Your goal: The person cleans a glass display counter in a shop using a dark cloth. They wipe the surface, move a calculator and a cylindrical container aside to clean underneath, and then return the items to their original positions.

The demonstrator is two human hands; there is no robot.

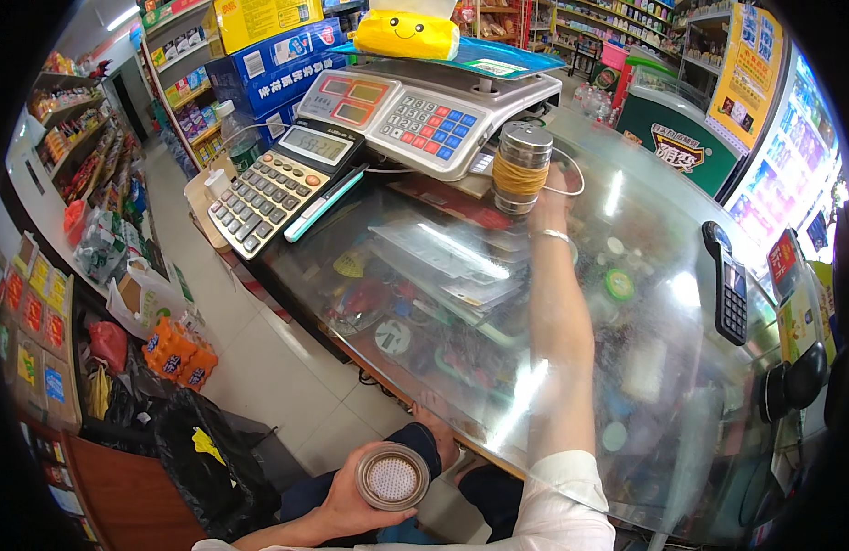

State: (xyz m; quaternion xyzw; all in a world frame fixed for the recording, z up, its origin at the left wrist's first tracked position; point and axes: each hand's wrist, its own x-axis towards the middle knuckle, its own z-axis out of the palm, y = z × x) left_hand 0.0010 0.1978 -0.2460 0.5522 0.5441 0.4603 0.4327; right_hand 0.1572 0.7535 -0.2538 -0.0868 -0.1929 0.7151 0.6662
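My left hand [349,490] is low in the view, wrapped around a round cup [421,475] held over my lap. Inside its rim lies a pale perforated disc [393,479], like a strainer. My right arm stretches across the glass counter [466,358], with a bracelet [550,233] at the wrist. Beside a metal canister [526,146] wound with yellow rubber bands [519,175], my right hand [547,212] is partly visible. The canister hides most of its fingers, so its grip is unclear.
A calculator [269,196], a pen [326,203] and a price-computing scale [424,117] stand at the far left of the counter. A yellow tissue pack [405,36] rests on the scale. A black handset [731,286] lies right. Bagged goods and bottles [180,355] line the floor left.
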